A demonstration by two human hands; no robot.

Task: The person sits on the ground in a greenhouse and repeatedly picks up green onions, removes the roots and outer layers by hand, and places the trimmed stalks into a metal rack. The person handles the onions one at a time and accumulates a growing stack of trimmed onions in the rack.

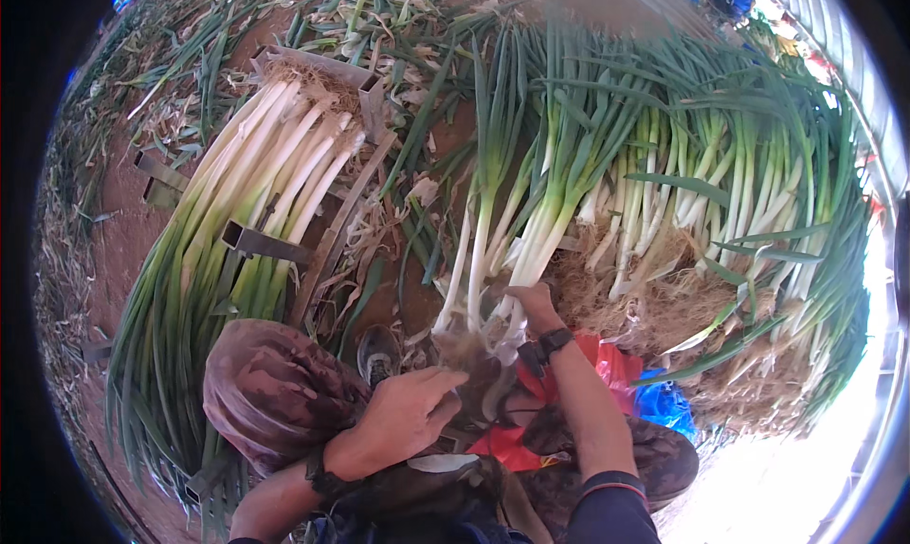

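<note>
My right hand (534, 308) is closed round the white lower stalks of a few long green onions (544, 242), just above their roots. Their green leaves point away from me. My left hand (402, 416) hovers over my lap with curled fingers, close to the hanging roots; whether anything is pinched in it cannot be made out. Just left of the held stalks stand more loose green onions (482, 260), roots towards me. On my left a bundle of cleaner-looking green onions (263, 160) lies in a metal frame (266, 244), its roots at the far end.
A large heap of green onions (700, 167) with earthy roots spreads on the right. Red plastic (611, 370) and a blue plastic bag (665, 402) lie by my right knee. Leaf scraps (355, 25) litter the soil. A person (734, 0) is at the far right.
</note>
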